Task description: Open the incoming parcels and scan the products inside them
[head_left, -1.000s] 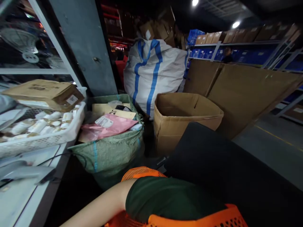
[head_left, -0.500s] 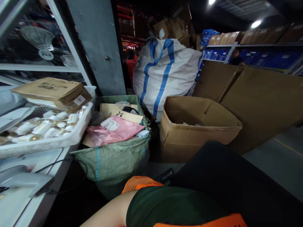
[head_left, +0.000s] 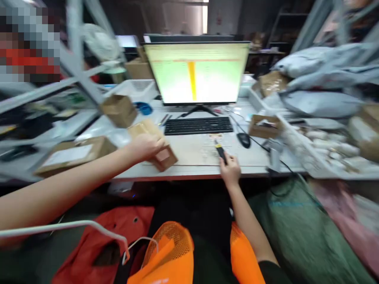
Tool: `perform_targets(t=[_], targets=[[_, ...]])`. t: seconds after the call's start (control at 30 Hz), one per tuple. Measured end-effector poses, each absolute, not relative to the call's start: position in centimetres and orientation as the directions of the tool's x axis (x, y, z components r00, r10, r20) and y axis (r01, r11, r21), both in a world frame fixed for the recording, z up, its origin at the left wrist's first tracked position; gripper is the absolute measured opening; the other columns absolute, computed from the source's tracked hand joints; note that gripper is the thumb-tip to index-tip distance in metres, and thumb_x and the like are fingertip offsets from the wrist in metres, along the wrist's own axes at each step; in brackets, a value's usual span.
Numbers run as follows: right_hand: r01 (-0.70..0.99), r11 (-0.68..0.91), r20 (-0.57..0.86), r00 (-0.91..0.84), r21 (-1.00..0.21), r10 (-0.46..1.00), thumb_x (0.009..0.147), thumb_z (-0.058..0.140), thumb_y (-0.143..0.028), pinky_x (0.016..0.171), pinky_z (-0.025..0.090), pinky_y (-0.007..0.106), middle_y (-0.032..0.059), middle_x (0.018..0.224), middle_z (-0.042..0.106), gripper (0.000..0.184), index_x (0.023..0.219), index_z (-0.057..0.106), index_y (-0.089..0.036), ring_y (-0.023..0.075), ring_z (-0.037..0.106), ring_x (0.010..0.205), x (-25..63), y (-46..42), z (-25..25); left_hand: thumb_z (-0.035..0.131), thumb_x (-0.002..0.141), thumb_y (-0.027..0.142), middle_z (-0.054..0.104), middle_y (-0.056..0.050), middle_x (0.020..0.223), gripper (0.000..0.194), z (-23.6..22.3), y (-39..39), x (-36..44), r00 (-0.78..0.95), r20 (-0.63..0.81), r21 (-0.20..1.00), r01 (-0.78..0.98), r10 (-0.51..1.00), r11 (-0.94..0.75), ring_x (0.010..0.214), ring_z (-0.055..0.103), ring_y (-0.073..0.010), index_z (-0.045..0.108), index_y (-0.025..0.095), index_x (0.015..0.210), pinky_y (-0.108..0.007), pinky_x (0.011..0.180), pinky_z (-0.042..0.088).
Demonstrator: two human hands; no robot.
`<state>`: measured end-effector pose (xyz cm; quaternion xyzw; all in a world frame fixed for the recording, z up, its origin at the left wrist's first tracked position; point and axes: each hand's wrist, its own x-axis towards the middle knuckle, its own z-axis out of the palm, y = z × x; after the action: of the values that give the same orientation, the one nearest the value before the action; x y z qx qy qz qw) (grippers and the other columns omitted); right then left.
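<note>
My left hand (head_left: 148, 145) is closed over a small brown cardboard box (head_left: 164, 156), which is tilted at the desk's front edge. Its fingers are blurred but look wrapped around the box's upper side. In my right hand (head_left: 231, 170) is a utility knife (head_left: 220, 152) with a black handle and a yellow part near the front. The knife points away from me over the white desk (head_left: 192, 152), its tip close to a small printed patch on the desktop. Whether the blade is out cannot be made out.
Behind the hands are a keyboard (head_left: 198, 125), a lit monitor (head_left: 219, 75) and a mouse (head_left: 243, 140). Another cardboard box (head_left: 77, 156) lies left. At right stand a white basket (head_left: 314, 163) of bottles and a green sack (head_left: 296, 232). A white cable (head_left: 74, 224) crosses lower left.
My view has swung from the sacks and large carton beside the desk to the desk itself. Both hands now show, the left on a box and the right with a utility knife.
</note>
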<state>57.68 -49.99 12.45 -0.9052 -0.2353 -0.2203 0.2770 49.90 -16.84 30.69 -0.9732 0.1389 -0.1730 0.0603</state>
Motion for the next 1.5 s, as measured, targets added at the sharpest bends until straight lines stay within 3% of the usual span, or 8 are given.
perform_targets(t=[0.13, 0.3, 0.47, 0.7, 0.83, 1.0, 1.17, 1.5], targets=[[0.423, -0.695, 0.598, 0.801, -0.582, -0.013, 0.104, 0.049, -0.052, 0.073, 0.052, 0.036, 0.0173, 0.11, 0.068, 0.054, 0.132, 0.074, -0.013, 0.0268, 0.066, 0.091, 59.0, -47.5, 9.1, 0.051, 0.093, 0.032, 0.073, -0.014, 0.094, 0.027, 31.4, -13.2, 45.8, 0.942, 0.311, -0.044, -0.122, -0.13, -0.992, 0.093, 0.071, -0.0303, 0.074, 0.018, 0.091, -0.047, 0.09, 0.057], [0.458, -0.671, 0.62, 0.785, -0.583, -0.002, 0.103, 0.052, -0.057, 0.069, 0.051, 0.037, 0.019, 0.112, 0.068, 0.056, 0.132, 0.075, -0.014, 0.0302, 0.067, 0.094, 59.0, -48.7, 8.0, 0.054, 0.09, 0.053, 0.062, -0.017, 0.147, 0.054, 30.1, -8.6, 46.3, 0.839, 0.524, 0.402, -0.088, 0.15, -0.911, 0.142, 0.054, -0.0322, 0.069, 0.016, 0.126, -0.052, 0.125, 0.036], [0.456, -0.688, 0.627, 0.779, -0.564, 0.002, 0.103, 0.05, -0.057, 0.066, 0.051, 0.036, 0.0182, 0.11, 0.069, 0.057, 0.131, 0.076, -0.015, 0.0277, 0.067, 0.089, 58.7, -48.3, 8.5, 0.055, 0.081, 0.071, 0.056, -0.022, 0.152, 0.087, 28.9, -3.3, 50.2, 0.798, 0.418, 0.683, 0.039, 0.434, -0.729, 0.143, 0.051, -0.0357, 0.055, 0.012, 0.145, -0.052, 0.118, 0.043], [0.435, -0.668, 0.604, 0.796, -0.604, -0.028, 0.101, 0.048, -0.061, 0.072, 0.054, 0.036, 0.0167, 0.105, 0.07, 0.062, 0.127, 0.077, -0.013, 0.0269, 0.068, 0.089, 59.4, -48.3, 8.5, 0.045, 0.093, 0.07, 0.066, -0.021, 0.133, 0.075, 26.5, -8.1, 48.0, 0.727, 0.528, 0.539, 0.112, 0.439, -0.835, 0.129, 0.058, -0.037, 0.063, 0.01, 0.133, -0.054, 0.117, 0.042], [0.503, -0.508, 0.616, 0.785, -0.699, -0.07, 0.1, 0.05, -0.061, 0.086, 0.058, 0.044, 0.0157, 0.099, 0.07, 0.062, 0.126, 0.077, -0.011, 0.0284, 0.069, 0.092, 59.3, -49.4, 11.2, 0.062, 0.088, 0.072, 0.061, -0.018, 0.135, 0.069, 24.6, -11.9, 43.6, 0.785, 0.515, 0.567, -0.01, 0.345, -0.823, 0.117, 0.064, -0.0314, 0.063, 0.018, 0.13, -0.047, 0.104, 0.052], [0.774, -0.333, 0.719, 0.628, -0.539, 0.298, 0.1, 0.062, -0.049, 0.09, 0.059, 0.042, 0.0114, 0.11, 0.072, 0.042, 0.13, 0.076, -0.023, 0.0262, 0.07, 0.099, 56.4, -48.9, 20.8, 0.069, 0.081, 0.074, 0.053, -0.015, 0.138, 0.062, 22.0, -14.6, 44.4, 0.795, 0.452, 0.839, -0.226, 0.404, -0.494, 0.128, 0.057, -0.0315, 0.052, 0.024, 0.113, -0.046, 0.106, 0.05], [0.888, -0.316, 0.55, 0.455, -0.333, 0.7, 0.104, 0.058, -0.046, 0.081, 0.058, 0.034, 0.0096, 0.109, 0.071, 0.039, 0.134, 0.074, -0.026, 0.0223, 0.07, 0.093, 53.7, -44.9, 28.1, 0.067, 0.078, 0.043, 0.056, -0.007, 0.125, 0.055, 21.2, -17.9, 46.1, 0.796, 0.285, 0.957, -0.261, 0.534, -0.123, 0.111, 0.061, -0.0227, 0.04, 0.027, 0.122, -0.035, 0.096, 0.054], [0.892, -0.433, 0.345, 0.449, -0.126, 0.825, 0.104, 0.06, -0.042, 0.076, 0.053, 0.03, 0.006, 0.108, 0.071, 0.037, 0.14, 0.07, -0.036, 0.0205, 0.07, 0.089, 51.9, -41.0, 31.3, 0.064, 0.078, 0.027, 0.056, -0.01, 0.136, 0.068, 21.4, -19.1, 45.2, 0.831, 0.289, 0.947, -0.32, 0.475, -0.016, 0.124, 0.061, -0.0245, 0.035, 0.025, 0.139, -0.039, 0.109, 0.051]])
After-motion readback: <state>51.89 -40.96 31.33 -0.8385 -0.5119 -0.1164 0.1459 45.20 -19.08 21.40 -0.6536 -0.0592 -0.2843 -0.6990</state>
